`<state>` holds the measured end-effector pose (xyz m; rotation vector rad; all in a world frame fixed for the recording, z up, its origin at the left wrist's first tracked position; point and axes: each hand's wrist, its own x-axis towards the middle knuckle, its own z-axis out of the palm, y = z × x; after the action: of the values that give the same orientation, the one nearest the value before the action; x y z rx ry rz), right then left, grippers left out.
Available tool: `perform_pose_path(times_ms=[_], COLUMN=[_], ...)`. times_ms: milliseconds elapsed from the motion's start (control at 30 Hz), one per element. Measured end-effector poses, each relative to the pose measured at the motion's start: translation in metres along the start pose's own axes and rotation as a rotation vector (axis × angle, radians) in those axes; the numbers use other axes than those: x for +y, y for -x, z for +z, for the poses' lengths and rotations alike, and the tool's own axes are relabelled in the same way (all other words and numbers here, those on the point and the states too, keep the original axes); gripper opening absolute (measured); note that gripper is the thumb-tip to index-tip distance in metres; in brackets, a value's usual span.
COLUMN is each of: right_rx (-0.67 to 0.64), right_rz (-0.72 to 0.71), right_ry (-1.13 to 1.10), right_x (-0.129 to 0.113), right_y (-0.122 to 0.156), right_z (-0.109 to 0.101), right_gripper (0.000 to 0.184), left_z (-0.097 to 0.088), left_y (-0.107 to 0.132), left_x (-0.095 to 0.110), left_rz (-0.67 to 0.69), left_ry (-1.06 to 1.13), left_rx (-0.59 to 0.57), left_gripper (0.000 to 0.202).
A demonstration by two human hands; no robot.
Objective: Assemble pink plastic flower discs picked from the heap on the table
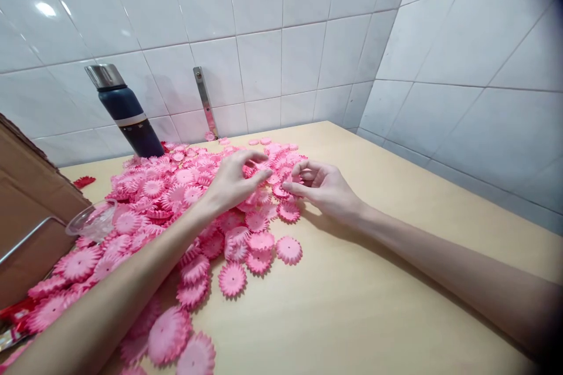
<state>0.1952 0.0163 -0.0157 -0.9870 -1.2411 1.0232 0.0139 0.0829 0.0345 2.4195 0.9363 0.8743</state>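
Observation:
A broad heap of pink flower-shaped discs with scalloped edges (153,188) spreads over the table, many with a small hole in the centre. My left hand (233,180) is over the right part of the heap, thumb and fingers apart, with nothing visible between them. Facing it at the heap's right edge, my right hand (323,187) has its fingers curled and the thumb close to the index fingertip. Whatever that pinch holds is too small to make out against the pink discs behind. A single pink disc (289,250) lies just below the hands.
A dark blue bottle with a steel cap (132,114) stands at the back left. Nearby are a cardboard box (35,205), a clear plastic cup (94,222) and red wrappers (17,316). White tiled walls bound the wooden table (396,304); a metal strip (205,99) is on the back wall.

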Motion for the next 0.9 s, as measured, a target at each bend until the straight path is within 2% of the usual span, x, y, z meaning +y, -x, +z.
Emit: perform_pose_path(times_ms=[33, 133, 300, 367, 433, 533, 633, 700, 767, 900], right_rx=[-0.009, -0.018, -0.005, -0.01, 0.006, 0.056, 0.056, 0.035, 0.024, -0.009], right_rz=[0.002, 0.0, -0.056, -0.055, -0.055, -0.081, -0.074, -0.042, -0.026, -0.005], right_ry=[-0.013, -0.048, 0.025, 0.041, 0.035, 0.05, 0.051, 0.038, 0.035, 0.0], right_x=[0.0, 0.0, 0.004, 0.006, 0.007, 0.006, 0.005, 0.006, 0.004, -0.002], right_y=[0.001, 0.003, 0.001, -0.001, -0.002, -0.002, -0.003, -0.003, -0.002, 0.004], right_z=[0.0, 0.002, 0.0, -0.002, -0.004, -0.005, -0.005, -0.005, -0.004, 0.001], right_gripper=[0.036, 0.039, 0.04, 0.041, 0.041, 0.041, 0.036, 0.035, 0.036, 0.042], left_z=[0.001, 0.005, 0.01, 0.01, 0.008, 0.002, -0.005, -0.006, -0.005, 0.0], left_y=[0.001, 0.006, 0.009, 0.009, 0.007, 0.002, -0.002, -0.004, -0.003, 0.003], left_x=[0.005, 0.017, 0.019, 0.018, 0.016, 0.008, -0.003, -0.008, -0.007, 0.007], left_rz=[0.038, 0.071, 0.01, 0.001, -0.028, -0.177, -0.255, -0.214, -0.118, 0.087], left_ry=[0.055, 0.175, 0.256, 0.228, 0.176, 0.098, -0.082, -0.16, -0.115, 0.118], left_rx=[-0.065, -0.214, -0.285, -0.236, -0.11, 0.082, 0.139, 0.138, 0.113, -0.102], left_gripper=[0.028, 0.027, 0.025, 0.023, 0.02, 0.019, 0.023, 0.033, 0.036, 0.024])
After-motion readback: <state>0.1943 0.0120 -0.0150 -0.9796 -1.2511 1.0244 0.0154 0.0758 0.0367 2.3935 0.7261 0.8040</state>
